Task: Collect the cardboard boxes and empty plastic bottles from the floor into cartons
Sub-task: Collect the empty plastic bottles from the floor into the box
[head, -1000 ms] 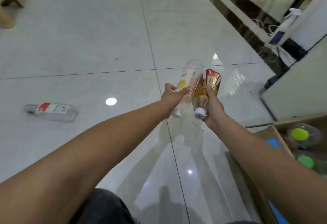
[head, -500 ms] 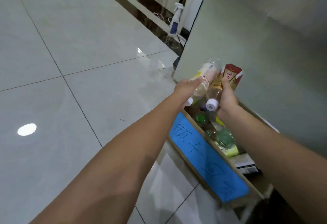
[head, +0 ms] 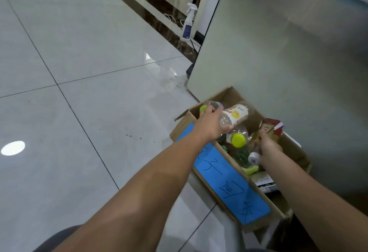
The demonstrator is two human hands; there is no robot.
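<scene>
Item 1: yellow-label bottle point(head: 236, 114) – lower right of frame, over the open carton point(head: 232, 97), my left hand point(head: 211, 125) gripping it, fingers point(head: 213, 112) curled round | Item 2: red-label bottle point(head: 271, 128) – just right, white cap toward me, gripped in my right hand point(head: 268, 149) | carton: holds green-capped bottles point(head: 238, 139), blue label point(head: 229, 184) on near flap | spray bottle point(head: 188, 26) – upper middle, on the floor point(head: 99, 52)

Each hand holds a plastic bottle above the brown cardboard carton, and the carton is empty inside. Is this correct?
Not fully. The head view shows that the brown cardboard carton is not empty: it holds bottles, such as a clear plastic bottle with a yellow-green cap. The rest stands: the left hand holds a yellow-labelled bottle and the right hand a red-labelled bottle above it.
</scene>
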